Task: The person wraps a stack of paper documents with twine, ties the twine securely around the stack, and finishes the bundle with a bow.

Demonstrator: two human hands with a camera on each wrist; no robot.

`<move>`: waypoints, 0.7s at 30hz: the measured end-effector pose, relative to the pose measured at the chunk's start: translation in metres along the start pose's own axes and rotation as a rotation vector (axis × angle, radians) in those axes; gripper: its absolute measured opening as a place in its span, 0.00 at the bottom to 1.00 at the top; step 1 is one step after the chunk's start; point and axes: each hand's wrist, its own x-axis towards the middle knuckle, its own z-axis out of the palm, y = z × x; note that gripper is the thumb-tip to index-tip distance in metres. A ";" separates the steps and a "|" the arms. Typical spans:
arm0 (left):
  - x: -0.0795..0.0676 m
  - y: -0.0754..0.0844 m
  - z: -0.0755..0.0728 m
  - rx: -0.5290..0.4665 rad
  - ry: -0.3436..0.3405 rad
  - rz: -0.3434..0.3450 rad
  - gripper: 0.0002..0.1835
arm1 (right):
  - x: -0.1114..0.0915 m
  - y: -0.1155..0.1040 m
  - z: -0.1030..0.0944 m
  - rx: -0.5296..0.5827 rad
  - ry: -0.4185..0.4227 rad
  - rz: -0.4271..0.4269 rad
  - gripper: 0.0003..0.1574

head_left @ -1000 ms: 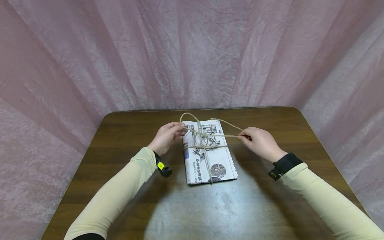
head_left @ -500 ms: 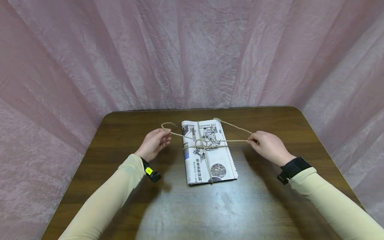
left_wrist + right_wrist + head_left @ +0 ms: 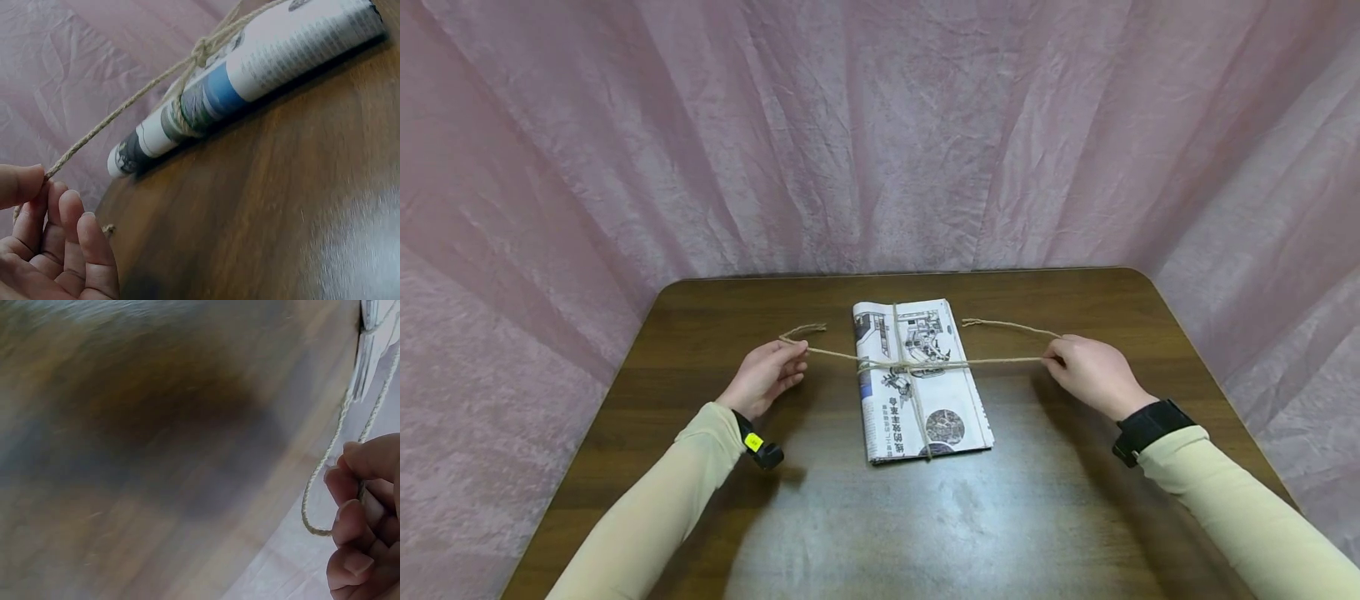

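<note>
A folded stack of newspaper (image 3: 880,417) lies on the table, with twine (image 3: 917,408) wrapped around it lengthwise and crosswise. The twine crosses in a knot (image 3: 201,52) on the stack's upper face. To the left of the stack, my left hand (image 3: 767,372) pinches one twine end between thumb and forefinger, and a short tail curls past the fingers. My right hand (image 3: 1093,375) pinches the other end to the right, its loose tail reaching back toward the stack. Between the hands the twine runs straight and taut across the paper.
The brown wooden table (image 3: 970,533) has rounded far corners. Pink curtains (image 3: 880,142) hang behind it and at both sides. Both forearms reach in from the near edge, a camera band (image 3: 1157,429) on each wrist.
Both hands have moved apart and slightly nearer, pulling the twine ends outward. The loose loop over the newspaper has drawn down into a tight crossing.
</note>
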 end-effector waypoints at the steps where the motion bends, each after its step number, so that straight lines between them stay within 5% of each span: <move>1: -0.001 -0.002 -0.002 0.003 0.004 -0.007 0.19 | 0.000 0.001 0.001 -0.001 -0.004 0.000 0.02; 21: -0.012 -0.006 -0.016 0.043 0.005 -0.073 0.17 | 0.000 0.016 0.014 -0.047 -0.059 -0.047 0.05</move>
